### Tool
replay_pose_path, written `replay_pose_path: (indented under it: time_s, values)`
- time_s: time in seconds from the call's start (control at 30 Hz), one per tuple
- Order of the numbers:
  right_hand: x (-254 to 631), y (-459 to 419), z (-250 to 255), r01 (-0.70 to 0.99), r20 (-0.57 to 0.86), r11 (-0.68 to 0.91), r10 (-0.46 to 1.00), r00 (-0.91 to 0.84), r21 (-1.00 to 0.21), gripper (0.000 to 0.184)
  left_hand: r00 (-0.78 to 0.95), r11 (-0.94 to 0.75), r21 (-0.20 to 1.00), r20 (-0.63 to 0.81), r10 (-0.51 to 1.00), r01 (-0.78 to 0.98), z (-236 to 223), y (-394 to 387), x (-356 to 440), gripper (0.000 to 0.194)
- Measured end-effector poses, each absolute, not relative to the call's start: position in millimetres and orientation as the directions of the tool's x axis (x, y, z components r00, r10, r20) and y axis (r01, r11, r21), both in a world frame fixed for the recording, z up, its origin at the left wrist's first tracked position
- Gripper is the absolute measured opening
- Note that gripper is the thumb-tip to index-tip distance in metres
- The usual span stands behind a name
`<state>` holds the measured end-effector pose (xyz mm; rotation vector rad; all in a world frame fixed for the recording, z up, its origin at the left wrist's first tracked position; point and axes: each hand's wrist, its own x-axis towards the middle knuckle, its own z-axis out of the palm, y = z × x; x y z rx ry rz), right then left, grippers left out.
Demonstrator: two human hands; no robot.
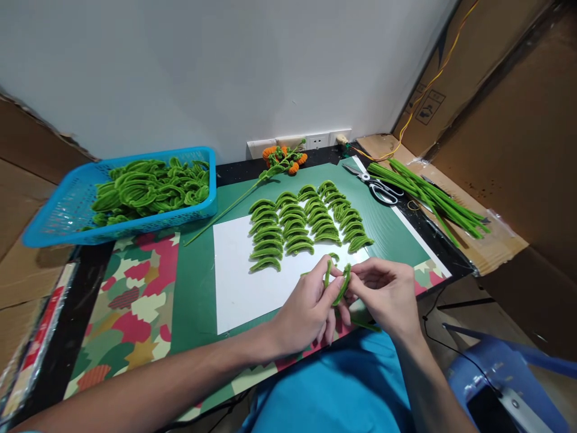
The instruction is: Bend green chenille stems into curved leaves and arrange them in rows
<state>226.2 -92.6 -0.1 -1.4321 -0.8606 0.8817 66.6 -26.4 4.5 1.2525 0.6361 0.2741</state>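
My left hand [311,304] and my right hand [387,291] meet over the table's front edge. Both are closed on a green fuzzy pipe cleaner [345,285], bent into a narrow loop between the fingertips. A small curled green piece [334,257] shows just behind the fingers. Beyond the hands, curved leaf shapes of green pipe cleaner [295,222] lie in several stacked columns, partly on a white sheet [238,294]. Below my right hand, another green stem [366,325] sticks out near my lap.
A blue plastic basket [58,225] full of green pipe-cleaner loops stands at the left. Behind the columns lies a stem with orange flowers [270,171]. Scissors [376,185] and a bundle of green pipe cleaners [433,198] lie at the right, beside cardboard [500,240].
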Motion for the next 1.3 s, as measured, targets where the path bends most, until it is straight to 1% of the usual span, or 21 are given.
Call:
replay_pose_path:
  time_s: [0.17, 0.33, 0.57, 0.8, 0.9, 1.03, 1.07, 1.2, 1.3]
  values:
    - [227, -95, 4, 0.011, -0.040, -0.049, 0.915, 0.401, -0.999, 0.020, 0.793, 0.339, 0.937, -0.270, 0.546, 0.086, 5, -26, 68, 0.037]
    - [226, -98, 4, 0.035, -0.018, -0.035, 0.917, 0.398, -0.999, 0.012, 0.795, 0.348, 0.934, -0.272, 0.543, 0.082, 6, -26, 68, 0.037]
    - [232, -97, 4, -0.161, -0.084, -0.034, 0.944, 0.319, -0.986, 0.017, 0.793, 0.385, 0.922, -0.267, 0.547, 0.045, 9, -25, 68, 0.029]
    - [235, -94, 5, -0.249, -0.126, -0.055, 0.952, 0.280, -0.967, 0.021, 0.777, 0.365, 0.930, -0.257, 0.574, 0.038, 12, -25, 68, 0.027]
    - [235, -95, 3, -0.215, -0.111, -0.049, 0.951, 0.288, -0.975, 0.023, 0.773, 0.360, 0.933, -0.251, 0.583, 0.032, 12, -26, 68, 0.027]
    - [235, -97, 2, -0.141, -0.038, 0.008, 0.946, 0.323, -0.990, 0.034, 0.773, 0.364, 0.931, -0.250, 0.584, 0.026, 11, -26, 69, 0.027]
    - [235, -98, 2, -0.122, -0.016, 0.025, 0.944, 0.329, -0.992, 0.035, 0.773, 0.365, 0.931, -0.250, 0.583, 0.025, 11, -26, 69, 0.027]
    - [237, -100, 2, -0.018, 0.063, 0.073, 0.942, 0.328, -0.997, 0.026, 0.772, 0.343, 0.939, -0.238, 0.589, 0.028, 11, -26, 68, 0.029]
    - [236, -102, 4, 0.051, 0.094, 0.081, 0.938, 0.334, -0.995, 0.023, 0.771, 0.322, 0.946, -0.227, 0.596, 0.030, 10, -27, 68, 0.029]
